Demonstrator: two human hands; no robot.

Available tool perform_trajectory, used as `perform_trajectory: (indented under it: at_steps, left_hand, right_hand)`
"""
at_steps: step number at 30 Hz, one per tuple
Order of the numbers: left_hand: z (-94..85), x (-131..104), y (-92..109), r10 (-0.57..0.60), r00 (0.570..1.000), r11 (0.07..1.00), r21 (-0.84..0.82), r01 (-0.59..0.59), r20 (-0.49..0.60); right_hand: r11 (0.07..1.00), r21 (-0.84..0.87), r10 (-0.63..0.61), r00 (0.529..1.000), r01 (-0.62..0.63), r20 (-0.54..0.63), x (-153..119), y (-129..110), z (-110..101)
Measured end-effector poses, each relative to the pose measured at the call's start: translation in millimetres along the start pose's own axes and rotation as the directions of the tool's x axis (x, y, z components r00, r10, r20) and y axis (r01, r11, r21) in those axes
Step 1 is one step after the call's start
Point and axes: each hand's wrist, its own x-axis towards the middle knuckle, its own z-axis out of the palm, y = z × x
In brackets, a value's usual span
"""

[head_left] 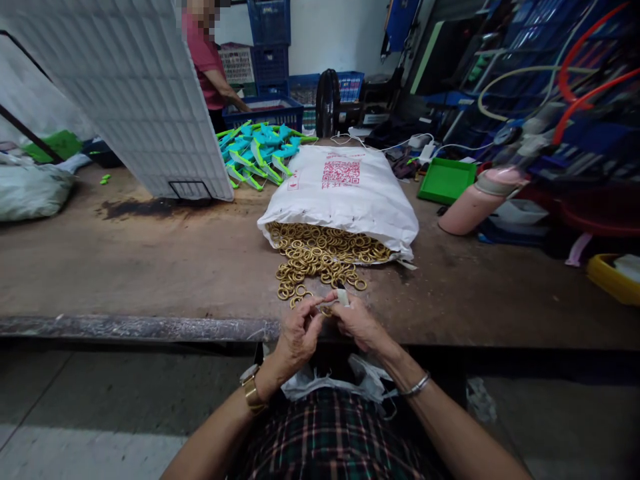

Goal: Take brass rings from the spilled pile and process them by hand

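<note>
Stained workbench point(150, 280) under rings point(309, 260), crates point(271, 63) behind

Left hand point(298, 337) and right hand point(359, 321) drawn close together, around 6 o'clock from view center.
Left forearm point(220, 423) bare, in from 7 o'clock, aimed between 1 and 2; left wrist point(269, 377) bent a touch, hand nearer 1 o'clock. Left thumb point(315, 327) points to 1, fingers curled inward. Right forearm point(460, 417) also bare, in from between 4 and 5, aimed at 10; right wrist point(401, 368) roughly in line, back of hand up, fingers curled, one with a pale wrap point(343, 297). Exact fingertip contact too small to read.
</note>
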Motion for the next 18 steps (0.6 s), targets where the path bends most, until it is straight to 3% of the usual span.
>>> perform_trajectory:
  at_steps: [6,9,12,14,18]
  left_hand:
    - [1.2,0,-1,-0.031,0.995,0.996,0.085,0.023,0.09]
    - [2.0,0,-6,-0.195,0.978,0.979,-0.046,0.199,0.078]
    - [3.5,0,-9,-0.364,0.925,0.898,-0.223,0.379,0.106]
    - [4.6,0,-9,-0.404,0.906,0.865,-0.271,0.422,0.122]
    - [5.0,-1,-5,-0.403,0.905,0.875,-0.233,0.424,0.134]
  right_hand:
    - [0.995,0.07,0.072,0.995,-0.076,0.068,-1,-1,-1]
    - [1.0,-0.025,-0.007,1.0,0.008,0.027,0,2,1]
    - [0.968,-0.198,-0.159,0.987,0.154,-0.008,3,8,2]
    - [0.942,-0.264,-0.219,0.976,0.209,-0.008,5,11,2]
    - [0.94,-0.274,-0.211,0.977,0.205,0.006,5,12,3]
